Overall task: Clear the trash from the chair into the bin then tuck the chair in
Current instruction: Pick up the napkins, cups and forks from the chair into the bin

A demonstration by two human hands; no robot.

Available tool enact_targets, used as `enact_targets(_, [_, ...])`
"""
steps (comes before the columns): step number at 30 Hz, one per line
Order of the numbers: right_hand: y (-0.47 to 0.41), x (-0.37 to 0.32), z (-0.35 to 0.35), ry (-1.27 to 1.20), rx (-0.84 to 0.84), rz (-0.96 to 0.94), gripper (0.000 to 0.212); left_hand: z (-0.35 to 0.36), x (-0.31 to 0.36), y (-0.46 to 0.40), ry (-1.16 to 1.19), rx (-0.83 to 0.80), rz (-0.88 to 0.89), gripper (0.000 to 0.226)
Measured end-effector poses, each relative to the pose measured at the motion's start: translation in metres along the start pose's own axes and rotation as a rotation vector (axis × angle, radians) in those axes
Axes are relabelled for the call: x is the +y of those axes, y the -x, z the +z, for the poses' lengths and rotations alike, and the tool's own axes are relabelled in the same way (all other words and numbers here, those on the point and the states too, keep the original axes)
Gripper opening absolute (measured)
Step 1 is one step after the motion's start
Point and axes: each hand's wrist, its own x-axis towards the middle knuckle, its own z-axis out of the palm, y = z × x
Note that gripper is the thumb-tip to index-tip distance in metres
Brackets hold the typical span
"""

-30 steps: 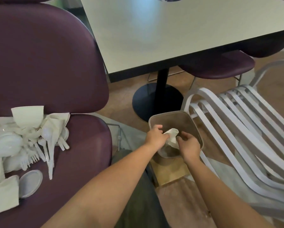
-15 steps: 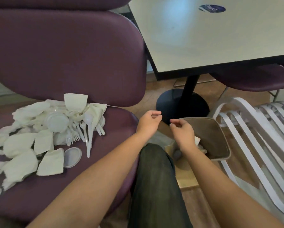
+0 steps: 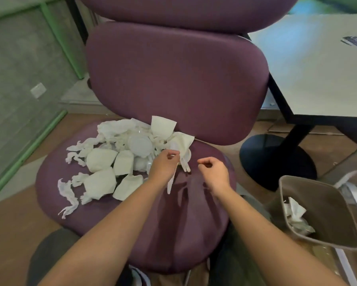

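The trash pile (image 3: 119, 159) of crumpled napkins, plastic lids and white plastic cutlery lies on the purple chair seat (image 3: 173, 234), left of centre in the frame and up against the backrest. A second ago both our hands were over the bin, letting go of a wad of paper; now they have swung back over the seat. Our left hand (image 3: 163, 167) sits at the right edge of the pile with its fingers curled, and it seems to pinch a white plastic utensil (image 3: 171, 182) that hangs below it, though blur leaves that unsure. Our right hand (image 3: 214, 172), just right of it, is loosely curled and holds nothing. The bin (image 3: 338, 205), at lower right, now has crumpled paper (image 3: 295, 213) inside. So one load is done; we judge most of the clearing remains, and the chair stays untucked from the counter (image 3: 318, 79) at upper right.
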Motion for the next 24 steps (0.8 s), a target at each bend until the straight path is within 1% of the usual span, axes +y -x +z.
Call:
enact_targets(6, [-0.014,-0.032,0.054,0.144,-0.105,-0.093,0.025,-0.06,-0.021,-0.023,-0.056,0.1,-0.024,0.014])
enact_targets(10, [-0.029,-0.045,0.079,0.311,-0.109,-0.19,0.028,-0.081,-0.03,-0.038,-0.061,0.131,-0.05,0.018])
enact_targets(16, [-0.065,-0.064,0.106,0.677,-0.058,-0.432,0.038,-0.091,-0.036,-0.054,-0.099,0.145,-0.051,0.021])
enact_targets(18, [-0.076,-0.067,0.115,0.768,-0.051,-0.484,0.04,-0.091,-0.039,-0.059,-0.088,0.154,-0.045,0.021])
enact_targets(22, [-0.09,-0.065,0.131,0.908,-0.063,-0.539,0.039,-0.094,-0.043,-0.069,-0.063,0.163,-0.029,0.019])
enact_targets(24, [-0.092,-0.062,0.136,0.968,-0.053,-0.589,0.034,-0.095,-0.043,-0.072,-0.044,0.17,-0.027,0.018])
